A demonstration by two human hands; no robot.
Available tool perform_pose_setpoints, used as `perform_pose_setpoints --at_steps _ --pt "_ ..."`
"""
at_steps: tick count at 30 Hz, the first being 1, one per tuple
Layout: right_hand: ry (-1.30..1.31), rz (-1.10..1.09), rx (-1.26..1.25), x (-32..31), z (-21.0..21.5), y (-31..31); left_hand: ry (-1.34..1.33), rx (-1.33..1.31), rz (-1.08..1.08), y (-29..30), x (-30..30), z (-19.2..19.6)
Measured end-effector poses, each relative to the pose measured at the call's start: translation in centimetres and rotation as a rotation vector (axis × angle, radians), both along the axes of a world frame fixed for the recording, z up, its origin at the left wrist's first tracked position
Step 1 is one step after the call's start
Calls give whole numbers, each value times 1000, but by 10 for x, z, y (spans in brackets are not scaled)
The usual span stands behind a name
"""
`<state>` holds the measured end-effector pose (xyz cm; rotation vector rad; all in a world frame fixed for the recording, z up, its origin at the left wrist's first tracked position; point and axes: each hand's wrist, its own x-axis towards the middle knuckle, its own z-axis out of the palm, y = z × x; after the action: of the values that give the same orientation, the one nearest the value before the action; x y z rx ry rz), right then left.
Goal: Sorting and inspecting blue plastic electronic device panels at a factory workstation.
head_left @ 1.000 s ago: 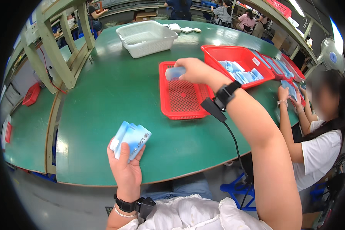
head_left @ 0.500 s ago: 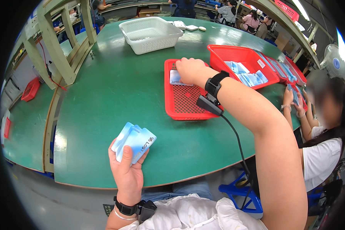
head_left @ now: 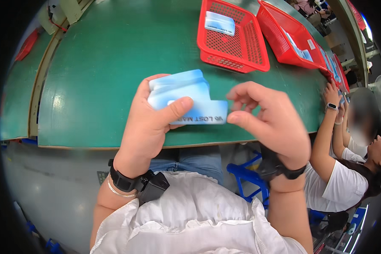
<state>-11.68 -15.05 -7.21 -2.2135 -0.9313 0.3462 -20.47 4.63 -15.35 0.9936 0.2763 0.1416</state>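
Over the near edge of the green table, my left hand grips a fanned stack of light blue and white printed flat packets, thumb on top. The front packet sticks out to the right of the others. Close to its right end is my right hand, fingers curled and thumb apart, with nothing seen between them. Whether the thumb touches the packet edge I cannot tell. Beyond my hands, a shallow red basket holds a small pile of similar blue packets at its far left.
A deeper red basket with blue packets stands to the right of the first. At the far right, a co-worker's hands work near more red baskets. A blue stool is below the table edge. A wooden frame post rises at the left.
My right hand has come back from the shallow red basket to the packets in my left hand. The left hand has turned the stack, and the view has tipped lower.
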Motion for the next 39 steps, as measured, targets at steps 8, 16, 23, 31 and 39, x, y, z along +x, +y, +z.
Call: perform_pose_setpoints --at_steps 8,16,23,31,39 --pt "511 -314 563 -16 -67 7 51 100 -6 -20 -2 -2" --pt "509 -356 578 -12 -71 9 35 -48 -123 -6 -4 0" --pt "597 -324 640 -6 -81 5 8 -12 12 -5 2 -4" --pt "715 -339 634 0 -75 0 -124 -3 146 2 2 -12" --pt "705 -351 615 -1 -74 2 -179 -21 209 5 1 -14"
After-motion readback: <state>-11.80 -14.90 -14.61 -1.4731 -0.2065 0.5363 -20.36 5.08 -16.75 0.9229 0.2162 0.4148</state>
